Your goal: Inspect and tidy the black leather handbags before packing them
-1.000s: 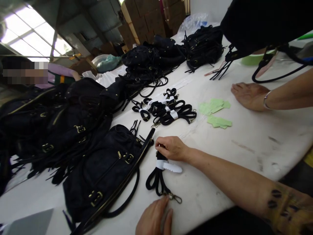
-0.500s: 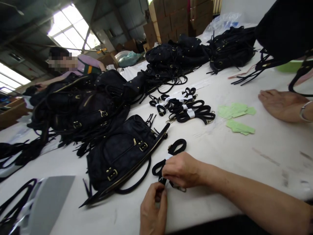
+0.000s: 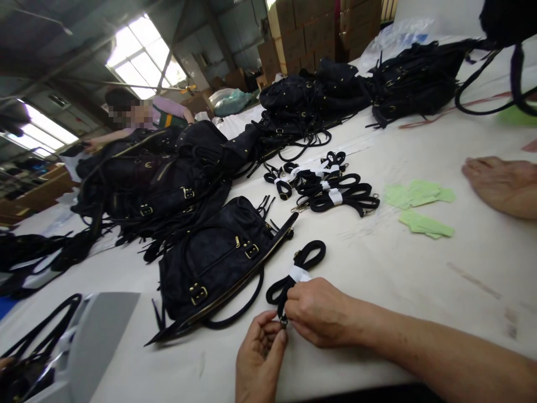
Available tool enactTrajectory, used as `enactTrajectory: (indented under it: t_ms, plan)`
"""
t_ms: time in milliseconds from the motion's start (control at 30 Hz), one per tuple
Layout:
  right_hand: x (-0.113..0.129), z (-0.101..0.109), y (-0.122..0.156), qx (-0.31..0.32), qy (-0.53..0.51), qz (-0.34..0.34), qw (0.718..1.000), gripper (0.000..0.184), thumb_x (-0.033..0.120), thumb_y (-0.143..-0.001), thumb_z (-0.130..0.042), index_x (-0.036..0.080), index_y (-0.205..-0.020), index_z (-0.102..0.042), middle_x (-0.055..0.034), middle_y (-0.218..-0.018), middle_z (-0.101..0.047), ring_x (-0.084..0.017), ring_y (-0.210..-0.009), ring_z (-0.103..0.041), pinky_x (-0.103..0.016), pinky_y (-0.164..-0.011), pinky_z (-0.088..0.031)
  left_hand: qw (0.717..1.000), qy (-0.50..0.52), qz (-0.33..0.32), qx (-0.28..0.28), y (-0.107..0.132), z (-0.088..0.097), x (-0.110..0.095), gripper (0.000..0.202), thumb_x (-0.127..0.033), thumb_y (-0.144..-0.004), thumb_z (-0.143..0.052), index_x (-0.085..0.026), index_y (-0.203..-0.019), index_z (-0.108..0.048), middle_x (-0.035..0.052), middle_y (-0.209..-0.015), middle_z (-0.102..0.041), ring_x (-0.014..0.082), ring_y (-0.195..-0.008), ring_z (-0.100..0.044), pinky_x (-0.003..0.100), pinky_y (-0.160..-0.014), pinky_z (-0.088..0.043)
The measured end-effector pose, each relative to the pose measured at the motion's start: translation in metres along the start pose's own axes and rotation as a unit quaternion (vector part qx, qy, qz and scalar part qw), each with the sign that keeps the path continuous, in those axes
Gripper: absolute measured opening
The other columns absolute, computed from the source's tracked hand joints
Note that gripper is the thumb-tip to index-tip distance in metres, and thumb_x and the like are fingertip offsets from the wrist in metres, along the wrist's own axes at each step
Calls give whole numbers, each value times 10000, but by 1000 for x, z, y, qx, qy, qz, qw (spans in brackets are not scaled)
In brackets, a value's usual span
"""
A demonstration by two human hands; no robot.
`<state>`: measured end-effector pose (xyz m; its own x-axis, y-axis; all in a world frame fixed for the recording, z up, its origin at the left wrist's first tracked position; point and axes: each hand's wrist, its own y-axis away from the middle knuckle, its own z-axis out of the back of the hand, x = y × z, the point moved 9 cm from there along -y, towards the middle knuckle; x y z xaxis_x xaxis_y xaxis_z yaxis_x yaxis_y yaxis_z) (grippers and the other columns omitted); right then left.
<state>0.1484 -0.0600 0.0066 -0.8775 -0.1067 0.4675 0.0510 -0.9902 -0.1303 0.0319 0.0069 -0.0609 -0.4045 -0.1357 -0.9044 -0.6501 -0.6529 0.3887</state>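
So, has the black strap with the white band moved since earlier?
Yes: against the black handbag beside it, the strap has turned, its loop now pointing away from the person, clasp nearer the bag.

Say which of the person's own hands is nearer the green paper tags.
Right. The right hand grips a black strap on the table, closer to the green paper tags, which lie up and to its right. The left hand lies farther away, beyond the right hand.

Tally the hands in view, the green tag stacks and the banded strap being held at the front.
Own hands, left hand and right hand: 2
Co-worker's hand: 1
Green tag stacks, upper green tag stack and lower green tag stack: 2
Banded black strap: 1
Total: 6
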Motion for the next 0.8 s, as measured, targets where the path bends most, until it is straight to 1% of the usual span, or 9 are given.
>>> enactTrajectory:
  t_ms: [100, 167, 300, 400, 500, 567, 667, 733, 800]
  plan:
    - [3, -3, 0, -5, -3, 2, 1000, 131, 287, -823, -506, 175, -815, -575, -36, -778, -591, -157, -616, -480, -287, -496, -177, 1000, -3, 12, 21, 1, -5, -1, 402, -425, -744, -722, -166, -996, -546, 41, -869, -649, 147, -826, -607, 235, -750, -477]
    - [4, -6, 0, -6, -5, 1, 1000, 137, 287, -835, -498, 176, -821, -577, -36, -783, -593, -158, -620, -478, -288, -494, -170, 999, 0, 17, 41, 1, -8, -3, 385, -450, -758, -703, -160, -963, -556, 37, -831, -649, 137, -782, -595, 231, -712, -470]
    - [3, -8, -1, -5, -10, -10, 1000, 146, 271, -863, -474, 179, -826, -581, -29, -775, -589, -146, -585, -446, -284, -484, -168, 999, 20, 25, 31, -5, -7, -7, 401, -516, -765, -662, -146, -895, -577, -9, -644, -601, 98, -606, -523, 211, -592, -420]
    - [4, -10, -2, 2, -13, -9, 1000, 143, 251, -864, -474, 177, -807, -582, -25, -772, -589, -137, -569, -434, -279, -485, -181, 998, 25, 49, 35, -11, -10, -6, 431, -533, -693, -715, -143, -799, -565, -15, -573, -590, 92, -538, -507, 203, -526, -385]
    - [3, -12, -2, 15, -20, -12, 1000, 136, 251, -856, -497, 169, -809, -595, -33, -799, -604, -137, -603, -475, -271, -502, -214, 997, 28, 59, 43, -13, -14, -5, 446, -549, -673, -723, -152, -742, -533, -17, -534, -581, 86, -494, -493, 191, -484, -348]
    - [-1, -10, -2, 15, -53, -26, 998, 125, 254, -851, -523, 173, -863, -617, -35, -843, -623, -143, -670, -524, -256, -534, -265, 997, 32, 58, 45, -12, -15, -5, 460, -581, -690, -695, -161, -730, -513, -18, -535, -580, 85, -492, -491, 190, -482, -345]
    - [-10, -3, -2, 20, -138, -48, 989, 136, 216, -824, -563, 191, -926, -649, -25, -866, -645, -145, -761, -565, -228, -620, -348, 999, 19, 31, 40, -8, -10, -8, 440, -605, -774, -595, -178, -745, -490, 6, -646, -628, 104, -569, -536, 208, -524, -394]
    - [-20, 3, 1, 34, -197, -70, 977, 177, 156, -771, -585, 193, -921, -671, -8, -812, -644, -132, -732, -560, -212, -632, -370, 1000, -15, 6, 21, -4, 0, -12, 406, -589, -830, -529, -191, -767, -478, 17, -739, -650, 119, -639, -567, 223, -562, -423]
    - [-33, 6, 4, 55, -282, -104, 952, 226, 109, -728, -577, 179, -916, -681, 18, -708, -608, -101, -628, -517, -190, -567, -356, 999, -51, -11, -8, -1, 16, -15, 388, -582, -849, -499, -200, -782, -472, 17, -780, -654, 133, -683, -582, 236, -591, -441]
